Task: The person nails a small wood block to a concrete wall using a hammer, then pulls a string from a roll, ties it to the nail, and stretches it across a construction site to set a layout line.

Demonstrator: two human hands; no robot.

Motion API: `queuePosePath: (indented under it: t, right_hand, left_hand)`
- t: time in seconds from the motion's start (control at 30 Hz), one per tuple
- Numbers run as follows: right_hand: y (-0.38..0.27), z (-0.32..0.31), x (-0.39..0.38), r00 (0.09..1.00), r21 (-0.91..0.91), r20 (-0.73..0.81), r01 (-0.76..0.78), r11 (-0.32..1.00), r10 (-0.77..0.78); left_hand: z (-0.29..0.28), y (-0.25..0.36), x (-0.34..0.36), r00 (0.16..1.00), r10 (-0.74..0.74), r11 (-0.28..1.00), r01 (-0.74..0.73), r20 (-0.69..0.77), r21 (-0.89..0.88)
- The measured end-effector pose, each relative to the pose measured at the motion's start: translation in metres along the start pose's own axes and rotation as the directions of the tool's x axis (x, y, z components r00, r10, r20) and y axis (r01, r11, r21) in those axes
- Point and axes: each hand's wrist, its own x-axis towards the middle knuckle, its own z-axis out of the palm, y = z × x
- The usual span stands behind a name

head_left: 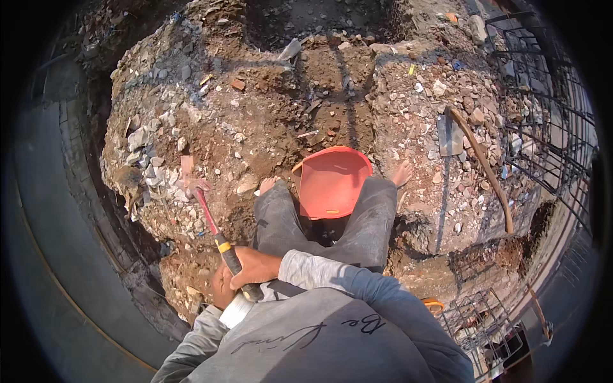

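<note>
My right hand (255, 265) reaches across my body and wraps round the black-and-yellow grip of a red-handled hammer (209, 214). My left hand (221, 286) is closed at the same grip, just beside the right hand and partly hidden by the handle. The hammer slants away up and to the left, its dusty head (196, 186) at the rubble. A flat reddish piece (187, 165) shows just beyond the head; whether it belongs to the tool I cannot tell. Between my legs an orange-red plastic basin (335, 182) stands tilted, its inside showing.
Broken stone and soil (255, 121) cover the ground, with a dug pit (319, 19) at the far side. On the right lies a hoe with a bent wooden handle (483, 166). Steel rebar cages (543, 96) stand at the right. A grey concrete surface (51, 255) runs along the left.
</note>
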Motion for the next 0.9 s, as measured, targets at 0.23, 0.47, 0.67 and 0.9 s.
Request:
queuePosePath:
  t: [0.23, 0.47, 0.67, 0.9]
  right_hand:
    - [-0.013, 0.009, 0.007, 0.962, 0.094, 0.261, -0.103, 0.99, 0.075]
    - [-0.08, -0.003, -0.003, 0.835, -0.285, 0.55, 0.18, 0.941, 0.007]
    - [-0.1, -0.042, 0.03, 0.889, -0.491, 0.445, 0.14, 0.86, 0.109]
    - [-0.135, -0.082, -0.039, 0.947, -0.13, 0.052, -0.308, 0.943, 0.317]
  left_hand:
    - [-0.04, 0.012, -0.029, 0.962, -0.25, 0.918, 0.272, -0.113, 0.287]
    - [0.013, 0.022, 0.027, 0.784, -0.193, 0.966, 0.045, -0.59, -0.256]
    - [-0.019, 0.023, 0.069, 0.927, -0.341, 0.779, 0.184, -0.159, -0.599]
    - [0.004, 0.113, 0.04, 0.909, 0.114, 0.977, -0.029, 0.401, -0.21]
